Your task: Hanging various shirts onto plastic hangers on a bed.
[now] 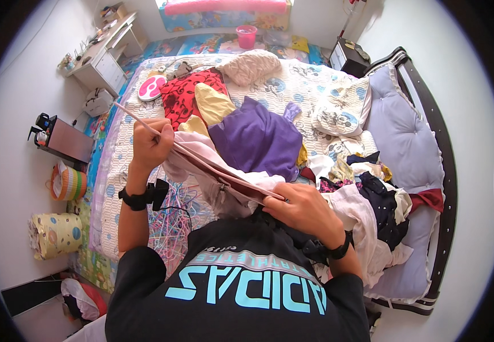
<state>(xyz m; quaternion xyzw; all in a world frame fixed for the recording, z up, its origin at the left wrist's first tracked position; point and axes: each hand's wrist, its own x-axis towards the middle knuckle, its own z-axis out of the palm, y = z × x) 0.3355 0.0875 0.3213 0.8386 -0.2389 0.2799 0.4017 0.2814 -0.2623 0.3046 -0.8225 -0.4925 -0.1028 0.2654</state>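
In front of my chest, a pale pink garment (193, 145) hangs stretched between my two hands. My left hand (153, 142) is closed in a fist round a thin pink hanger (130, 115), whose end sticks out up and to the left. My right hand (304, 208) pinches the garment's near right edge; its fingertips partly hide the hanger's other end. Just beyond the garment lies a purple cloth (258, 137), beside a yellow cloth (213, 102) and a red patterned cloth (187, 94). Several colourful hangers (173, 231) lie heaped below my left hand.
A mixed clothes pile (378, 194) covers the bed's right side, near the grey headboard cushion (398, 102). Pillows (344, 108) rest on the quilted bed (144, 122). A pink and white disc-shaped thing (152, 88) lies at the far left. Baskets (67, 182) stand on the floor left.
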